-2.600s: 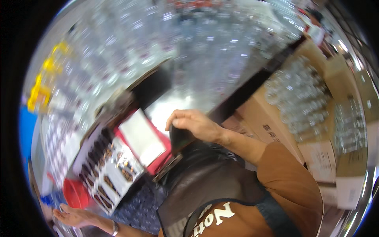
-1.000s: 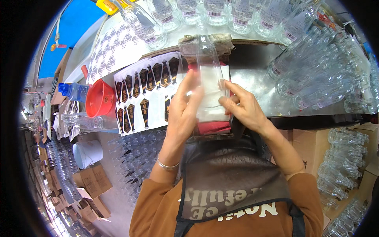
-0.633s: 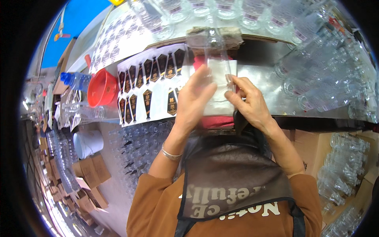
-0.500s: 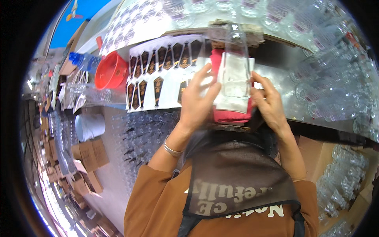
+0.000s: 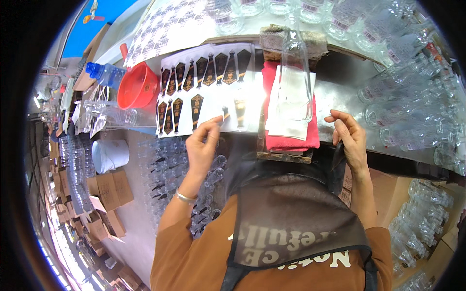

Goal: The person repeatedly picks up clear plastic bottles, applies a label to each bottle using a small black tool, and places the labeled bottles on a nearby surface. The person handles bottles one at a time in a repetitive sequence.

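Observation:
A clear glass bottle [image 5: 297, 77] lies on its side, its neck pointing away from me over a folded greyish cloth [image 5: 317, 44]. Beneath its body are a white cloth [image 5: 287, 127] and a red cloth [image 5: 315, 131] on a wooden stand [image 5: 284, 157]. My left hand [image 5: 203, 145] pinches at the near edge of a sheet of black-and-gold labels [image 5: 207, 73]; a small dark label piece [image 5: 225, 112] shows at its fingertips. Right of the stand, my right hand [image 5: 353, 140] hovers by the table edge, fingers loosely bent and apart, holding nothing visible.
Glass bottles [image 5: 388, 111] crowd the right side, with more along the back shelf. A red basin [image 5: 139, 87] and a blue-capped plastic bottle [image 5: 104, 73] stand at the left. Below the table are a floor full of bottles [image 5: 182, 165], a white bucket [image 5: 110, 156] and cartons [image 5: 111, 188].
Both hands have left the bottle. My left hand has moved left and nearer to the label sheet's edge and closed its fingers; my right hand has drawn back to the right.

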### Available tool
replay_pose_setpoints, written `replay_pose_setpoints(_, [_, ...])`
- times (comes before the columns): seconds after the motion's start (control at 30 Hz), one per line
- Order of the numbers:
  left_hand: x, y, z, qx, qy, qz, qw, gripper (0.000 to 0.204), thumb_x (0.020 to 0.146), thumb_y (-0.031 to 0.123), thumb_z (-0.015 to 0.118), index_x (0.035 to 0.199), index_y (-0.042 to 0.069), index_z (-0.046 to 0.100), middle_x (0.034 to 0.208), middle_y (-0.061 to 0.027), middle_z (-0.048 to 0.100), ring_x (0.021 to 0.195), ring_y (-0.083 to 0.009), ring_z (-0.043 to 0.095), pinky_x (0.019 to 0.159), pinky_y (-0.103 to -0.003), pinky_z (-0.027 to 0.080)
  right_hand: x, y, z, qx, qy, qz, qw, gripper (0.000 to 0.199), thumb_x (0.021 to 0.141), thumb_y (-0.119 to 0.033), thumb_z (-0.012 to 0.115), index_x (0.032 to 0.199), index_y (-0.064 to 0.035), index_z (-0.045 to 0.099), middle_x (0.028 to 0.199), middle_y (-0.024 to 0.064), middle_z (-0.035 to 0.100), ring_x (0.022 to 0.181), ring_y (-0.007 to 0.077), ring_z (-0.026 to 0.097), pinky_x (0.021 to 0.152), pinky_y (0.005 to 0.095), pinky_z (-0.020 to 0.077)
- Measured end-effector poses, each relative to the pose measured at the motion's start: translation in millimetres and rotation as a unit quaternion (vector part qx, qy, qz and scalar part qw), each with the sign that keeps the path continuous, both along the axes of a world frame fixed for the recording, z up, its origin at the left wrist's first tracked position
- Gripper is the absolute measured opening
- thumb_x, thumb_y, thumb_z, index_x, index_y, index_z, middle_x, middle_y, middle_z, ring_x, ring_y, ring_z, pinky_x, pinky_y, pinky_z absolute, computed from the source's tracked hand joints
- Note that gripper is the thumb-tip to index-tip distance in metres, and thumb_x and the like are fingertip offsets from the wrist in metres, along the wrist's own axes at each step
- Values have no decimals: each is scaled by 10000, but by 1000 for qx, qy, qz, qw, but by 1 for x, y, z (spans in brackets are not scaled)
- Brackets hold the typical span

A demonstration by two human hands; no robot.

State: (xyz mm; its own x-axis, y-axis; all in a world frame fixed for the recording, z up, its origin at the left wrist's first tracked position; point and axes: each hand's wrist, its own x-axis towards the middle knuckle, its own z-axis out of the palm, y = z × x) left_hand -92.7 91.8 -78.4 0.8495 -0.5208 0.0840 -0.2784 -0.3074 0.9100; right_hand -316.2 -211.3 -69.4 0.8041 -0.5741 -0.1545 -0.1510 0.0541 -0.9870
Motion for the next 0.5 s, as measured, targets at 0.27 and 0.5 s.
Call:
replay_pose_setpoints(0.27, [0, -146, 102, -167, -98, -135, 972, 93, 932, 62, 667, 991, -1, 701, 1209, -150, 707, 1078, -217, 691, 922, -324, 537, 11, -2, 19, -6, -9, 2, 1000, 301, 1009, -213, 592, 1207, 8, 647, 1011, 61, 715, 654, 43, 510, 617, 195, 442])
replay_pose_setpoints(0.5, [-22, -152, 90, 24, -378, -240, 894, 127, 820, 65, 758, 929, 26, 706, 1287, -177, 656, 1261, -345, 591, 1057, -442, 458, 17, -8, 16, -15, 6, 28, 999, 291, 1013, -202, 585, 1202, 11, 647, 1017, 64, 715, 658, 45, 520, 611, 198, 452])
